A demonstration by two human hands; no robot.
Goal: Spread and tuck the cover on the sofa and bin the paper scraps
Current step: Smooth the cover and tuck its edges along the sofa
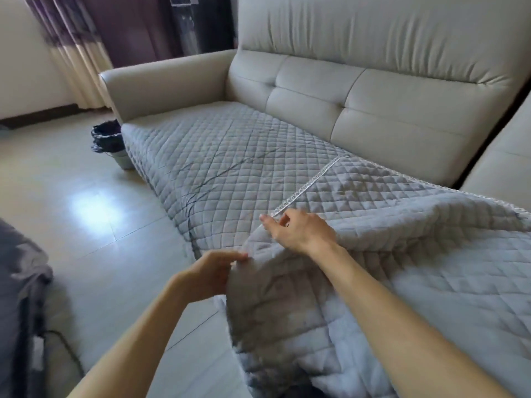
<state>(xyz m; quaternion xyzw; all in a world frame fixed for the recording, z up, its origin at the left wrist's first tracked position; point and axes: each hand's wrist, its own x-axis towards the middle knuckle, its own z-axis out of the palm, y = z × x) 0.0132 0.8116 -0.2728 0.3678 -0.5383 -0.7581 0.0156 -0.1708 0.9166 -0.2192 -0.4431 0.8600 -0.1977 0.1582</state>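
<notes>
The grey quilted flat cover point(230, 156) lies on the seat of the beige leather sofa point(373, 96), before the backrest and right of the padded beige armrest point(166, 81). The grey quilted lace-edged cover point(431, 268) lies to its right, overlapping its right edge and hanging over the seat front. The left hand point(209, 275) pinches the lace-edged cover's front corner; the right hand point(298, 229) grips the trim edge just behind. The round black-lined waste bin point(110, 145) stands on the pale tiled floor point(86, 211), just beside the seat's left front corner. The two-tone fabric curtain point(71, 38) hangs behind the armrest, to the left.
</notes>
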